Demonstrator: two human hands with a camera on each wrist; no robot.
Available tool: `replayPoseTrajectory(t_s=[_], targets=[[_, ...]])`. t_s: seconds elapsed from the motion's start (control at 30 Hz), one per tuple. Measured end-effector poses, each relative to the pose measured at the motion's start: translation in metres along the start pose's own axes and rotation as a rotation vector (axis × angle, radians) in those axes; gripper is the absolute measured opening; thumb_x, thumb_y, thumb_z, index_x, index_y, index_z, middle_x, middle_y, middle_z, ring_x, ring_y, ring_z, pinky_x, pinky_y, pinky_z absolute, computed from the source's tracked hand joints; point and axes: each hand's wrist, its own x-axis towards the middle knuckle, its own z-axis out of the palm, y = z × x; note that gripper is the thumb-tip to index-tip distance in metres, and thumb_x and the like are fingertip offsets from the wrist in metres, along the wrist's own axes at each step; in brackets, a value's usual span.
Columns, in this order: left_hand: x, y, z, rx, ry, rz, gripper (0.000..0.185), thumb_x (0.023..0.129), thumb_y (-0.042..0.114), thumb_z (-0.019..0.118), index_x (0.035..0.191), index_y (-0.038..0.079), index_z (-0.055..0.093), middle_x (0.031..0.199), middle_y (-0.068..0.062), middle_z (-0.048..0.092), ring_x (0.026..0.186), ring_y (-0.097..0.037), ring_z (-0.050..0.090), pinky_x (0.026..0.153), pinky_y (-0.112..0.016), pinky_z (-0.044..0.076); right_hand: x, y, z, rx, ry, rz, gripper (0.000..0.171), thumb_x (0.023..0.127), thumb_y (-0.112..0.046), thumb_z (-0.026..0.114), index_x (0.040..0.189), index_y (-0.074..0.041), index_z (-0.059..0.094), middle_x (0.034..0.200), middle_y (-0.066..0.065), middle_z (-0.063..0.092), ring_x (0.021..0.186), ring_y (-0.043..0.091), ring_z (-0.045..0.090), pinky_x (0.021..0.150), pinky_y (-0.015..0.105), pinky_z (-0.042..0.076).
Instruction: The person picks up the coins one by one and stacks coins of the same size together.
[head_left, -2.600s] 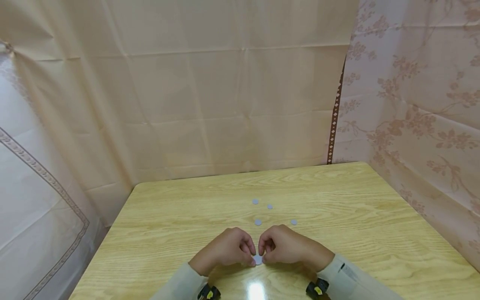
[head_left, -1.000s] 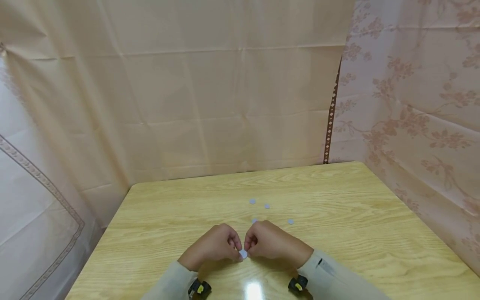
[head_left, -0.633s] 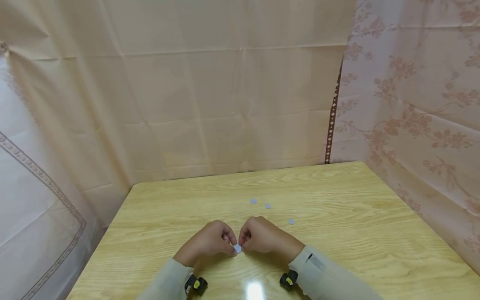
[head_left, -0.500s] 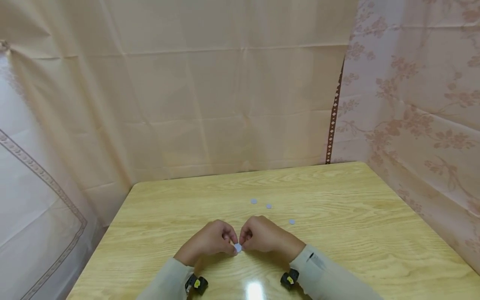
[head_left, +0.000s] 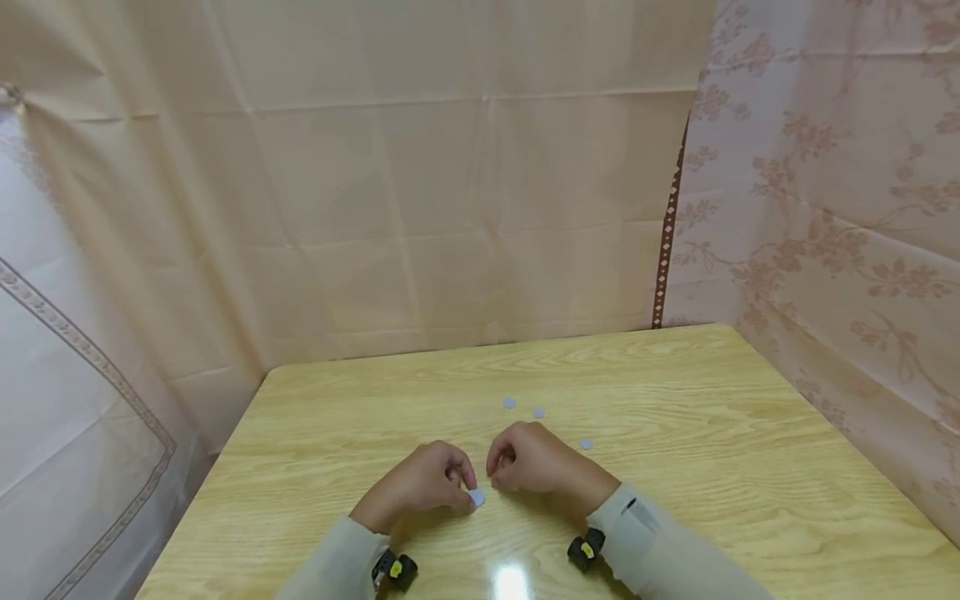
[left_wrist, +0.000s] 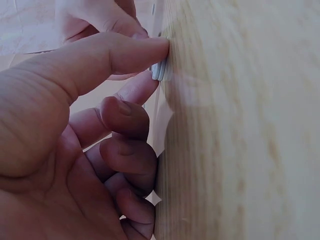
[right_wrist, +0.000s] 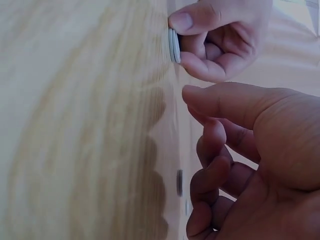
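1. Left hand (head_left: 420,492): thumb and forefinger clamped on a small grey disc (head_left: 477,497), pressing it flat against the worktop (head_left: 712,467). Other fingers (left_wrist: 127,155) curled under.
2. Left wrist view confirms it: disc (left_wrist: 159,70) sits edge-on between thumb tip and forefinger, touching the wood.
3. Right hand (head_left: 532,462): loosely curled, holding nothing. Sits just beside the left hand at its 2 o'clock, a small gap between them. Not touching the disc.
4. Right wrist view: right thumb and fingers (right_wrist: 220,150) hang apart, nothing pinched; the left hand's disc (right_wrist: 173,45) is visible past them at 12 o'clock.
5. Disc location: near edge of the worktop, centre, at 6 o'clock from the loose discs.
6. Three more grey discs lie free on the wood: far-left disc (head_left: 509,403) and its neighbour (head_left: 537,412) near each other at 12 o'clock from the right hand; a third disc (head_left: 586,444) just beside the right hand at 2 o'clock.
7. Both forearms in pale sleeves (head_left: 660,550), black-and-yellow wrist units (head_left: 585,550) at the cuffs.
8. Surround: beige cloth backdrop (head_left: 450,208), floral curtain (head_left: 840,208) at 3 o'clock.
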Motion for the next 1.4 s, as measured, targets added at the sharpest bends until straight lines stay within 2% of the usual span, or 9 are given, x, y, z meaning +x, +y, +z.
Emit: replayPoseTrajectory(t_s=[0.23, 0.57, 0.87, 1.07, 1.4], targets=[[-0.001, -0.001, 0.000, -0.011, -0.005, -0.001, 0.018, 0.077, 0.011, 0.088, 0.087, 0.012, 0.073, 0.060, 0.005, 0.054, 0.052, -0.010, 0.043, 0.049, -0.023, 0.035, 0.002, 0.009, -0.006, 0.034, 0.049, 0.022, 0.006, 0.089, -0.011, 0.078, 0.093, -0.015, 0.077, 0.062, -0.008, 0.059, 0.054, 0.006, 0.048, 0.052, 0.021, 0.041], [-0.001, -0.002, -0.001, -0.003, -0.006, -0.004, 0.017, 0.076, 0.015, 0.087, 0.087, 0.014, 0.074, 0.061, 0.006, 0.056, 0.054, -0.009, 0.045, 0.052, -0.022, 0.038, 0.002, 0.018, -0.016, 0.020, 0.112, 0.080, 0.015, 0.087, -0.013, 0.080, 0.101, -0.014, 0.077, 0.068, -0.004, 0.061, 0.057, 0.009, 0.052, 0.053, 0.024, 0.042], [-0.002, -0.002, 0.000, -0.036, -0.017, 0.005, 0.023, 0.075, 0.008, 0.088, 0.092, 0.011, 0.073, 0.063, 0.005, 0.057, 0.055, -0.010, 0.046, 0.051, -0.022, 0.038, 0.001, 0.021, -0.017, 0.002, 0.120, 0.111, 0.026, 0.084, -0.012, 0.082, 0.110, -0.012, 0.078, 0.070, -0.001, 0.061, 0.058, 0.009, 0.052, 0.053, 0.025, 0.042], [-0.001, 0.000, 0.000, -0.044, -0.022, 0.011, 0.026, 0.076, 0.005, 0.088, 0.097, 0.012, 0.074, 0.061, 0.004, 0.056, 0.051, -0.009, 0.044, 0.048, -0.023, 0.036, 0.000, 0.021, -0.020, 0.005, 0.111, 0.126, 0.027, 0.085, -0.010, 0.082, 0.112, -0.009, 0.078, 0.069, -0.001, 0.062, 0.057, 0.009, 0.051, 0.052, 0.024, 0.041], [-0.002, 0.001, 0.000, -0.075, -0.037, 0.009, 0.020, 0.078, 0.004, 0.087, 0.093, 0.013, 0.077, 0.057, 0.005, 0.053, 0.046, -0.008, 0.038, 0.046, -0.022, 0.033, -0.001, 0.025, -0.023, 0.001, 0.130, 0.154, 0.023, 0.087, -0.010, 0.081, 0.110, -0.011, 0.079, 0.070, -0.001, 0.064, 0.058, 0.011, 0.054, 0.054, 0.026, 0.043]])
